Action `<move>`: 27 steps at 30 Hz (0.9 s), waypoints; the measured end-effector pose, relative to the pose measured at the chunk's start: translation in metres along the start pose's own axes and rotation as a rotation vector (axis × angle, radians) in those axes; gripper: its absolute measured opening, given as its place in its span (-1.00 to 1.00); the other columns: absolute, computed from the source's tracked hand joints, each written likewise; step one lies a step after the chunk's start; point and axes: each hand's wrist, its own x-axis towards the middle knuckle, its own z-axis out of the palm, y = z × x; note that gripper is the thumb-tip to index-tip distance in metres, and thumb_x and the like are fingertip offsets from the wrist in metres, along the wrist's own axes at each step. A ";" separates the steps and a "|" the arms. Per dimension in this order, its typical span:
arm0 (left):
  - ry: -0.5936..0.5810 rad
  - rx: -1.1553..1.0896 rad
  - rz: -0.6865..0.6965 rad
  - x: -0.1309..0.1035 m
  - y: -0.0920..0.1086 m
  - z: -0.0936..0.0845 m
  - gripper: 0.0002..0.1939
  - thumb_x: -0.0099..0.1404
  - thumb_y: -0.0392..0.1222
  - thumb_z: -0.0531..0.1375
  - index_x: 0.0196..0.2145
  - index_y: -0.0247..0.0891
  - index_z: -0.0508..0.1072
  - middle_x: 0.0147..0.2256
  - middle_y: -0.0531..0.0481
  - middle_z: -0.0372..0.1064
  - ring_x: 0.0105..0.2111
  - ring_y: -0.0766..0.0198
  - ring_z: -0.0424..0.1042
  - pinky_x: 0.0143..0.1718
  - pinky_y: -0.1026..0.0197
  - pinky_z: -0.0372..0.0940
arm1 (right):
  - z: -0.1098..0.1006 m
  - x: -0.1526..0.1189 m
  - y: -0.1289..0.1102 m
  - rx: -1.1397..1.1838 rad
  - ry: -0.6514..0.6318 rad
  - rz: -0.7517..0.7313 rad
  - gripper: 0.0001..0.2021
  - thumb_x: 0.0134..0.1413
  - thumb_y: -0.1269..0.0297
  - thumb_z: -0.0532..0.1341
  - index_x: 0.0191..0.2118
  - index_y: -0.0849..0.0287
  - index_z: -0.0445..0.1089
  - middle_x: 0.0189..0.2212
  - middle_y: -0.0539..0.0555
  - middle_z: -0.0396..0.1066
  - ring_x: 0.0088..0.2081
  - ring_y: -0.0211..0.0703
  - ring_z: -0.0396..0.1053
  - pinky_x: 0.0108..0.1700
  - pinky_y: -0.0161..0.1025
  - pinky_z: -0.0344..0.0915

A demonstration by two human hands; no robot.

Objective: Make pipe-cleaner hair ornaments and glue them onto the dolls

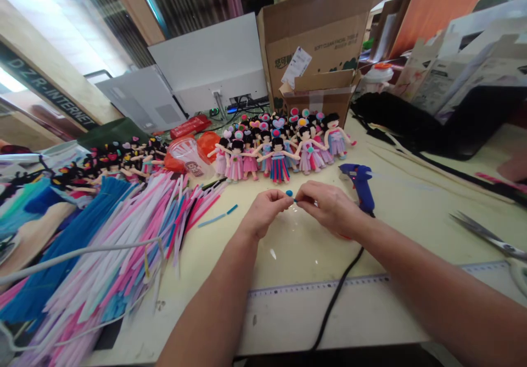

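Observation:
Both hands meet over the middle of the table, in front of a group of small dolls (279, 161). A small blue coiled piece (289, 193) shows between them. My left hand (267, 208) has thumb and forefinger closed at its left side. My right hand (327, 205) pinches the piece's short blue end from the right. A blue glue gun (359, 183) with a black cord stands just behind my right hand. Two short blue pipe cleaner bits (214, 220) lie to the left of my left hand.
Piles of blue, white and pink pipe cleaners (119, 235) cover the left side. Scissors (486, 235) lie at the right. A ruler strip (321, 286) runs along the front. Behind the dolls are a cardboard box (317, 27) and a plastic cup (191, 158).

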 end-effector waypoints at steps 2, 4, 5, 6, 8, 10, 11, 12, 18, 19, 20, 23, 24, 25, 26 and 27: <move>0.036 -0.038 0.008 0.001 -0.002 0.003 -0.69 -0.13 -0.01 0.31 -0.59 -0.27 0.33 -0.62 0.16 0.16 -0.57 0.42 0.08 -0.48 0.27 0.00 | 0.001 0.000 -0.003 -0.001 0.014 0.025 -0.90 0.09 0.42 0.10 -0.42 0.17 0.30 -0.47 0.02 0.33 -0.42 -0.24 0.23 -0.36 -0.32 0.08; 0.068 -0.054 0.021 0.002 -0.004 0.006 -0.70 -0.12 -0.01 0.30 -0.59 -0.27 0.32 -0.63 0.16 0.15 -0.57 0.42 0.07 -0.49 0.28 -0.01 | 0.003 -0.001 -0.005 -0.006 0.029 0.046 -0.90 0.08 0.42 0.10 -0.44 0.16 0.28 -0.49 0.01 0.32 -0.43 -0.25 0.22 -0.37 -0.32 0.07; 0.082 -0.055 0.027 0.002 -0.005 0.006 -0.71 -0.11 -0.01 0.29 -0.59 -0.27 0.33 -0.63 0.16 0.15 -0.58 0.42 0.07 -0.49 0.28 -0.01 | 0.004 -0.001 -0.006 -0.006 0.039 0.059 -0.90 0.07 0.41 0.11 -0.44 0.16 0.27 -0.50 0.00 0.31 -0.44 -0.25 0.21 -0.38 -0.32 0.06; 0.096 -0.055 0.032 0.003 -0.006 0.007 -0.72 -0.10 -0.02 0.28 -0.59 -0.27 0.33 -0.63 0.16 0.15 -0.58 0.42 0.07 -0.49 0.28 -0.01 | 0.005 -0.001 -0.006 -0.005 0.048 0.074 -0.91 0.07 0.41 0.11 -0.45 0.16 0.26 -0.50 0.00 0.31 -0.45 -0.26 0.21 -0.38 -0.32 0.05; 0.123 -0.057 0.039 0.003 -0.007 0.009 -0.74 -0.08 -0.04 0.27 -0.58 -0.28 0.34 -0.63 0.15 0.16 -0.58 0.43 0.06 -0.49 0.28 -0.01 | 0.008 -0.001 -0.007 -0.004 0.067 0.101 -0.91 0.06 0.40 0.12 -0.45 0.16 0.24 -0.51 -0.01 0.30 -0.47 -0.26 0.20 -0.40 -0.32 0.04; 0.151 -0.059 0.046 0.003 -0.009 0.011 -0.75 -0.06 -0.04 0.26 -0.57 -0.28 0.35 -0.63 0.16 0.16 -0.57 0.42 0.06 -0.49 0.28 -0.01 | 0.012 -0.001 -0.007 -0.009 0.085 0.111 -0.90 0.06 0.39 0.12 -0.46 0.15 0.23 -0.51 -0.01 0.29 -0.47 -0.26 0.20 -0.40 -0.32 0.04; 0.165 -0.059 0.050 0.003 -0.009 0.012 -0.75 -0.06 -0.05 0.26 -0.57 -0.28 0.35 -0.63 0.16 0.15 -0.57 0.42 0.06 -0.49 0.28 0.00 | 0.013 -0.001 -0.007 -0.014 0.100 0.111 -0.89 0.07 0.38 0.11 -0.46 0.15 0.22 -0.51 0.00 0.28 -0.46 -0.25 0.19 -0.40 -0.31 0.04; 0.180 -0.059 0.055 0.004 -0.010 0.013 -0.75 -0.05 -0.05 0.26 -0.56 -0.28 0.35 -0.63 0.16 0.15 -0.57 0.42 0.06 -0.48 0.28 0.00 | 0.015 -0.001 -0.007 -0.020 0.112 0.112 -0.88 0.08 0.38 0.11 -0.47 0.15 0.22 -0.51 0.00 0.28 -0.46 -0.25 0.19 -0.39 -0.31 0.04; 0.221 -0.061 0.036 0.002 -0.011 0.015 -0.74 -0.05 -0.04 0.27 -0.55 -0.28 0.35 -0.58 0.14 0.20 -0.55 0.42 0.10 -0.45 0.28 0.04 | 0.015 -0.001 -0.002 -0.030 0.114 0.116 -0.88 0.10 0.40 0.11 -0.46 0.16 0.25 -0.49 0.02 0.30 -0.44 -0.23 0.21 -0.37 -0.30 0.06; 0.185 -0.049 0.014 0.002 -0.009 0.012 -0.73 -0.04 -0.02 0.27 -0.55 -0.28 0.36 -0.57 0.13 0.22 -0.54 0.41 0.13 -0.44 0.28 0.05 | 0.013 -0.001 -0.001 -0.025 0.106 0.092 -0.88 0.11 0.41 0.10 -0.44 0.17 0.27 -0.47 0.03 0.31 -0.41 -0.22 0.22 -0.35 -0.30 0.08; 0.134 -0.033 -0.016 0.001 -0.007 0.009 -0.71 -0.02 0.02 0.25 -0.54 -0.28 0.38 -0.55 0.10 0.25 -0.52 0.40 0.16 -0.42 0.27 0.06 | 0.011 -0.001 0.000 -0.022 0.096 0.057 -0.87 0.13 0.41 0.10 -0.43 0.17 0.29 -0.45 0.04 0.32 -0.38 -0.21 0.24 -0.32 -0.29 0.10; 0.035 0.011 -0.085 -0.001 0.000 -0.002 -0.63 0.07 0.13 0.17 -0.50 -0.28 0.43 -0.51 0.05 0.31 -0.48 0.36 0.22 -0.40 0.26 0.06 | 0.005 0.001 0.004 -0.044 0.061 -0.051 -0.85 0.18 0.41 0.07 -0.38 0.19 0.35 -0.41 0.08 0.33 -0.31 -0.17 0.26 -0.25 -0.27 0.12; 0.014 0.034 -0.094 -0.001 0.002 -0.005 -0.63 0.06 0.13 0.17 -0.50 -0.28 0.44 -0.52 0.05 0.31 -0.48 0.36 0.21 -0.41 0.26 0.05 | 0.004 0.001 0.004 -0.066 0.046 -0.077 -0.83 0.19 0.41 0.07 -0.37 0.20 0.37 -0.41 0.09 0.33 -0.31 -0.16 0.26 -0.25 -0.26 0.12; -0.012 0.063 -0.099 -0.001 0.003 -0.007 -0.63 0.04 0.13 0.20 -0.51 -0.28 0.44 -0.54 0.06 0.30 -0.49 0.36 0.19 -0.41 0.26 0.04 | 0.004 0.001 0.005 -0.093 0.030 -0.100 -0.82 0.20 0.41 0.07 -0.37 0.20 0.38 -0.41 0.10 0.33 -0.31 -0.15 0.25 -0.25 -0.25 0.11; -0.042 0.090 -0.097 -0.001 0.004 -0.008 -0.65 0.01 0.10 0.24 -0.53 -0.29 0.44 -0.55 0.07 0.29 -0.51 0.37 0.18 -0.42 0.25 0.03 | 0.005 0.001 0.005 -0.121 0.017 -0.119 -0.81 0.20 0.41 0.06 -0.38 0.20 0.39 -0.41 0.11 0.33 -0.32 -0.15 0.24 -0.25 -0.24 0.10; -0.069 0.108 -0.092 -0.001 0.004 -0.009 -0.67 -0.04 0.07 0.27 -0.54 -0.29 0.43 -0.56 0.08 0.28 -0.51 0.37 0.16 -0.42 0.25 0.02 | 0.005 0.001 0.004 -0.146 0.008 -0.133 -0.80 0.20 0.41 0.06 -0.38 0.20 0.40 -0.41 0.11 0.33 -0.33 -0.15 0.22 -0.25 -0.24 0.09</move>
